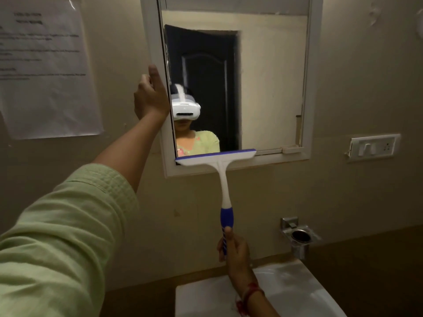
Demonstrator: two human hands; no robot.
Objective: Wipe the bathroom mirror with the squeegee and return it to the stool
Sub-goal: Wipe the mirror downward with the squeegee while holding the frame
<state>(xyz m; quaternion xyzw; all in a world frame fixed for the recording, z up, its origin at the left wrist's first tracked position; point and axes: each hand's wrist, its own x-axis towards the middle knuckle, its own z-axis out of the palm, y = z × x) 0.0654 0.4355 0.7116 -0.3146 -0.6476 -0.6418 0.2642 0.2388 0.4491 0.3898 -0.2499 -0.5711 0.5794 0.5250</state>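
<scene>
A white-framed mirror (270, 88) hangs on the beige wall ahead. My left hand (151, 97) grips the mirror's left frame edge, arm stretched out in a pale green sleeve. My right hand (233, 250) grips the blue lower end of the squeegee (223, 170) handle. The squeegee is white with a blue-edged blade, and that blade lies across the mirror's bottom left edge. No stool is in view.
A white washbasin (297, 289) sits below my right hand. A metal holder (301, 235) is fixed to the wall at the lower right, with a switch plate (374, 146) above it. A printed paper notice (45, 72) hangs at the left.
</scene>
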